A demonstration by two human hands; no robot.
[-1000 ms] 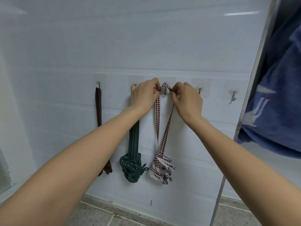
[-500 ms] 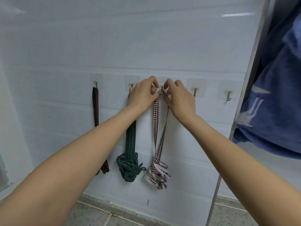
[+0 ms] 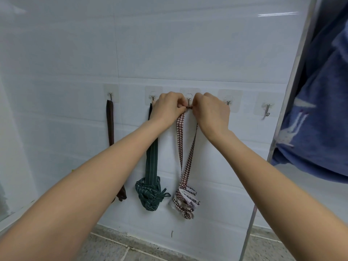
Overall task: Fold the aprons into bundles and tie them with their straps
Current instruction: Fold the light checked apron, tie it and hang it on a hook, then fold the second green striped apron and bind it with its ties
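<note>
A red-checked apron bundle point(image 3: 185, 202) hangs low on the white tiled wall from its checked strap point(image 3: 181, 140). The strap's top loop sits at the middle wall hook point(image 3: 188, 101). My left hand point(image 3: 167, 108) and my right hand point(image 3: 211, 110) both pinch that loop at the hook, fingertips almost touching. Left of it a green striped apron bundle point(image 3: 150, 193) hangs by its strap from the neighbouring hook point(image 3: 153, 97). Further left a brown strap point(image 3: 110, 125) hangs from another hook; my left forearm hides most of its bundle.
Two bare hooks point(image 3: 228, 102) point(image 3: 267, 110) are stuck on the wall to the right. A metal rack pole point(image 3: 278, 132) runs down the right side with blue cloth point(image 3: 320, 119) draped behind it. A speckled floor point(image 3: 120, 247) lies below.
Both hands have drawn closer together at the middle hook, and the checked strap loop now sits lower against it. The bundles still hang as before.
</note>
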